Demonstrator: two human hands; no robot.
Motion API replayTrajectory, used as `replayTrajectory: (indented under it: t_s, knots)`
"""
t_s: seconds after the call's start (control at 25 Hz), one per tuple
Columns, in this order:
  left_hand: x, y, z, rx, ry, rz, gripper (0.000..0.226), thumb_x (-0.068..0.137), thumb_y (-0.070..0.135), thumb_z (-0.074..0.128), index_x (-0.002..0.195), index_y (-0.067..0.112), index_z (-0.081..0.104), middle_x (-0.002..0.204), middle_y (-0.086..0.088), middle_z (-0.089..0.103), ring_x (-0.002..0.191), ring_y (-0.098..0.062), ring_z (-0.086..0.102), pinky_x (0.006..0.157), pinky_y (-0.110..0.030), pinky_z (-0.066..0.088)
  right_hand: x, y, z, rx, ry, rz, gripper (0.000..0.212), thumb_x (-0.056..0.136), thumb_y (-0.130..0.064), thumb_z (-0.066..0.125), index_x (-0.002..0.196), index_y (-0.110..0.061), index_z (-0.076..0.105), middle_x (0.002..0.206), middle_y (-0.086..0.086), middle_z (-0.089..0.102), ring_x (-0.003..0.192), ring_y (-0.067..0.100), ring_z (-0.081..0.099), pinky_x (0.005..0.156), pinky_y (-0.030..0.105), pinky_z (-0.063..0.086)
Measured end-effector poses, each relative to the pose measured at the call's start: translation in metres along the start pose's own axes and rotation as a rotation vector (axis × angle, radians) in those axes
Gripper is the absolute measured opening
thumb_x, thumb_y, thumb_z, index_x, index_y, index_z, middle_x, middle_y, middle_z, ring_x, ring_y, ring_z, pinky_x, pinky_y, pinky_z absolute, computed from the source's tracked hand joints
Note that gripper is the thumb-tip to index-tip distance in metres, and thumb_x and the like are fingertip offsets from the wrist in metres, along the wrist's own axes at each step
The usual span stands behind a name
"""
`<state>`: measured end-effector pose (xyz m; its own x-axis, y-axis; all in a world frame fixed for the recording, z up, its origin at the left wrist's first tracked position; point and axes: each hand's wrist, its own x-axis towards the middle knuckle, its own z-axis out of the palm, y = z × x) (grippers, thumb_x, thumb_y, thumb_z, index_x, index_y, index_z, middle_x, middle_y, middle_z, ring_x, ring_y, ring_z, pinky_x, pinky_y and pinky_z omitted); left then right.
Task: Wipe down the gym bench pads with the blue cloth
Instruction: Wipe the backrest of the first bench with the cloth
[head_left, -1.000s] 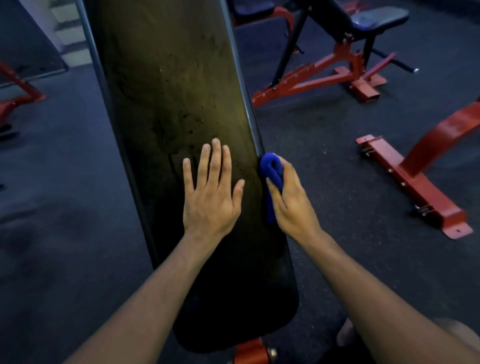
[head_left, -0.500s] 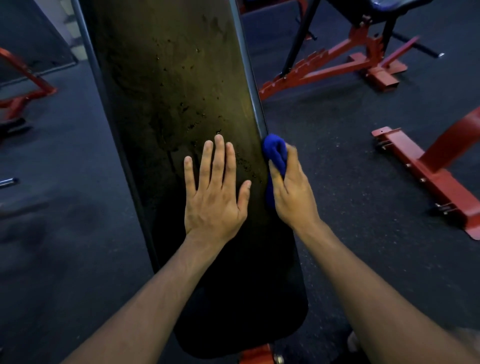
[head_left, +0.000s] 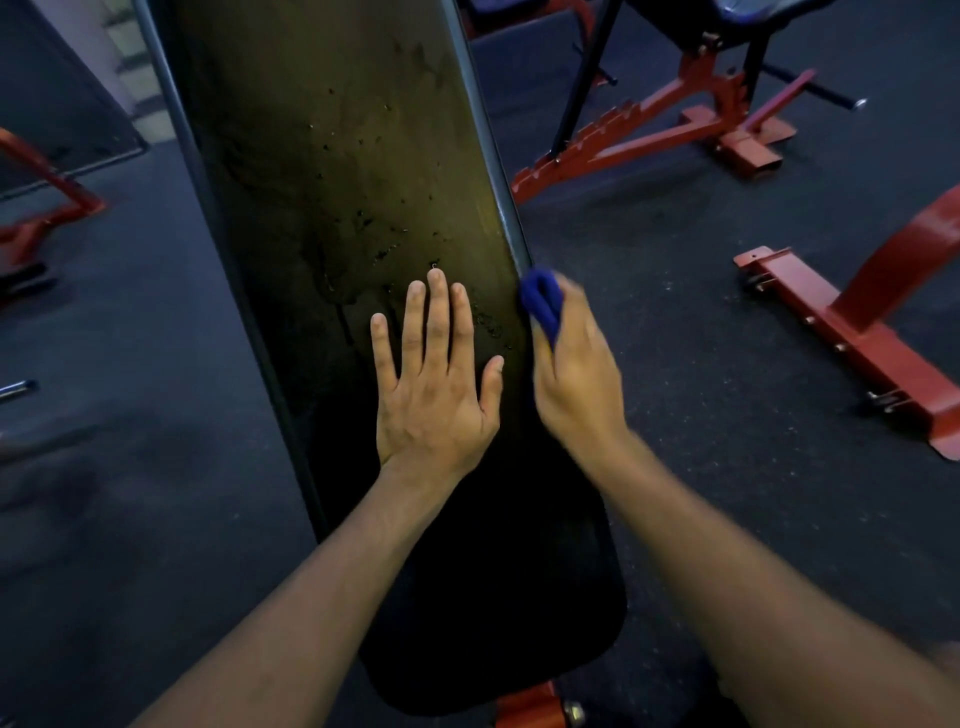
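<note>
A long black bench pad runs away from me, its worn surface flecked with small dark specks. My left hand lies flat on the pad with straight, spread fingers. My right hand holds the bunched blue cloth against the pad's right side edge; the hand is motion-blurred and most of the cloth is hidden under it.
A red bench frame with a dark seat stands on the floor at the back right. Another red steel base lies to the right. Red frame parts sit at the left. The bench's own red bracket shows below the pad.
My right hand has slid the cloth a little farther along the pad's right edge and is now blurred. The left hand stays flat in the same spot. My view has shifted slightly.
</note>
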<state>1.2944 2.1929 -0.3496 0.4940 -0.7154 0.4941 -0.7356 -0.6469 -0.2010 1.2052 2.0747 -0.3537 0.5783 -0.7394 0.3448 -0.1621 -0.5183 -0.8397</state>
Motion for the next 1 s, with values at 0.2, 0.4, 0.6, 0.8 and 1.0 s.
replayTrajectory:
  t_s: [0.2,0.4,0.6,0.8,1.0]
  knots:
    - [-0.001,0.0,0.001,-0.005,0.006,0.011,0.072,0.106,0.047,0.026,0.163,0.006,0.01,0.171,-0.016,0.005,0.159,-0.029,0.004,0.125,-0.059,0.011,0.029,-0.009,0.007,-0.096,0.021,-0.126,0.048,0.1,-0.03,0.042,0.147,-0.028,0.034,0.136,0.0,0.052,0.112,0.021,0.057,0.085,0.051,0.054]
    - [-0.002,0.001,-0.002,-0.012,-0.025,0.003,0.073,0.105,0.049,0.023,0.163,0.007,0.006,0.171,-0.015,0.002,0.159,-0.029,0.001,0.126,-0.059,0.009,-0.122,0.049,-0.023,0.048,-0.13,0.111,0.05,0.101,-0.032,0.045,0.144,-0.052,0.029,0.14,-0.015,0.05,0.127,0.008,0.053,0.102,0.04,0.048]
    - [-0.004,0.001,-0.001,-0.019,-0.028,0.0,0.073,0.106,0.049,0.023,0.163,0.007,0.004,0.171,-0.015,0.0,0.159,-0.029,0.0,0.126,-0.059,0.008,-0.119,0.048,-0.022,-0.022,-0.133,0.189,0.041,0.101,-0.033,0.038,0.14,-0.04,0.031,0.125,-0.002,0.061,0.106,0.021,0.065,0.088,0.048,0.054]
    - [-0.002,0.0,-0.001,-0.032,-0.02,0.01,0.074,0.106,0.048,0.023,0.163,0.007,0.003,0.171,-0.016,0.0,0.159,-0.029,-0.001,0.126,-0.058,0.008,-0.005,-0.006,0.0,-0.072,0.013,-0.018,0.046,0.101,-0.03,0.04,0.147,-0.023,0.035,0.132,0.003,0.055,0.111,0.021,0.06,0.085,0.05,0.055]
    - [-0.003,0.0,-0.002,-0.045,-0.04,0.011,0.074,0.105,0.049,0.024,0.163,0.007,0.005,0.171,-0.016,0.001,0.159,-0.029,0.0,0.126,-0.058,0.008,-0.042,0.011,-0.011,-0.072,-0.071,-0.061,0.054,0.1,-0.023,0.046,0.152,-0.024,0.03,0.143,0.002,0.049,0.124,0.018,0.054,0.097,0.044,0.052]
